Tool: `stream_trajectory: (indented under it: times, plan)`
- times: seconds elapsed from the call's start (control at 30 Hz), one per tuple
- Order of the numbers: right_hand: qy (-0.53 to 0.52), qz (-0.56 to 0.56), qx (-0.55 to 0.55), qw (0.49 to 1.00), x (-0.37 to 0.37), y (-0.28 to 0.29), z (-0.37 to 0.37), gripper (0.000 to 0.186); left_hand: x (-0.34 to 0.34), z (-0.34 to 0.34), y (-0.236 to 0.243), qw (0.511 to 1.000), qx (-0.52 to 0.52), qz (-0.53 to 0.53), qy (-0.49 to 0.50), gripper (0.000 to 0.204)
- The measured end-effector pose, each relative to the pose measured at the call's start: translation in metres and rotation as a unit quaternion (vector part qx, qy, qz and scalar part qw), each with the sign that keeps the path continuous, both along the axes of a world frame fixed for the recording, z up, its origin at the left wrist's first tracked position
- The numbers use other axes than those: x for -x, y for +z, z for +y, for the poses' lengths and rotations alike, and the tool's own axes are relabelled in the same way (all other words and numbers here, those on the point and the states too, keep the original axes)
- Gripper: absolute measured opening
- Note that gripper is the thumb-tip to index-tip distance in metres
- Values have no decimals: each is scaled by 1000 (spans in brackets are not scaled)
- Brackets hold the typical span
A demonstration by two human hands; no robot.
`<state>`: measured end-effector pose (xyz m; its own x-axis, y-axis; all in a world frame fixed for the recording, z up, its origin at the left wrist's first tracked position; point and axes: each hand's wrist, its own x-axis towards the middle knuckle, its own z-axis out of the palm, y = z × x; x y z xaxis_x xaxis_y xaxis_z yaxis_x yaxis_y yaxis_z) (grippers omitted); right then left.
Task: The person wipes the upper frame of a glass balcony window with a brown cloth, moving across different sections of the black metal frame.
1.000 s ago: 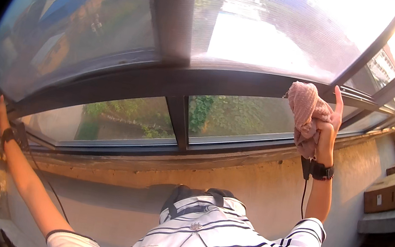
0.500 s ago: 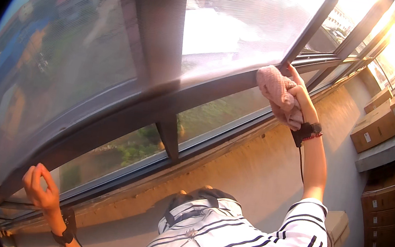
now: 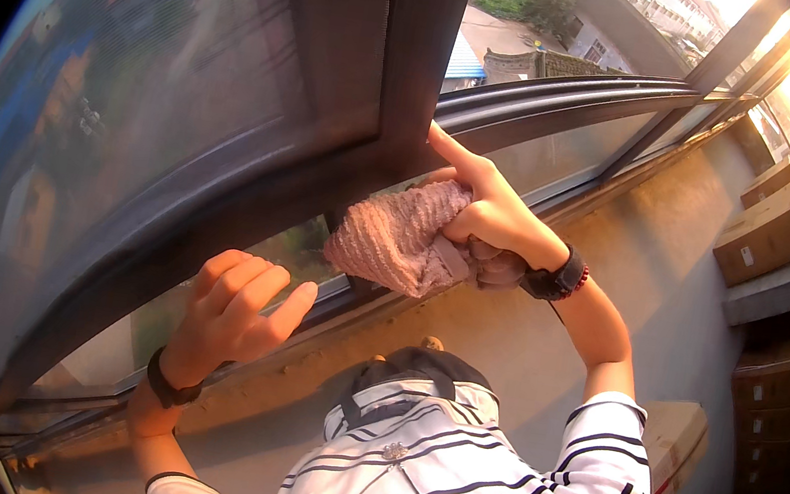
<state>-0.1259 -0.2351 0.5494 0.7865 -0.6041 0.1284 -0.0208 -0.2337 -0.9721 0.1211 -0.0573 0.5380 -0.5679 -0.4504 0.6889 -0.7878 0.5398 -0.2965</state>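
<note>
Right hand (image 3: 495,216), forefinger extended, grips my pink knitted cloth (image 3: 394,239) against the dark window frame (image 3: 328,152); left hand (image 3: 229,315), grasping nothing, rests its loosely curled fingers on the lower rail; cardboard boxes (image 3: 771,229) lie on a ledge at right

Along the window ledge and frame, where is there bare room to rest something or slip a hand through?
The tan concrete ledge is bare from the right hand to the brown cardboard boxes. It is crowded at the dark metal window frame, where the pink knitted cloth presses, with the left hand just below.
</note>
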Motion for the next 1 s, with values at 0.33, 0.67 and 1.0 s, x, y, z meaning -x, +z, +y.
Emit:
stream_trajectory:
  times: [0.33,0.67,1.0]
  plan:
    - [83,52,251,963,16,-13,-22,113,64,-45,3,995,-75,69,10,48]
    - [237,-52,418,875,76,39,-93,66,169,-80,0,912,-201,354,50,77]
    - [451,-177,538,690,18,98,-209,47,225,-182,3,893,150,311,290,39]
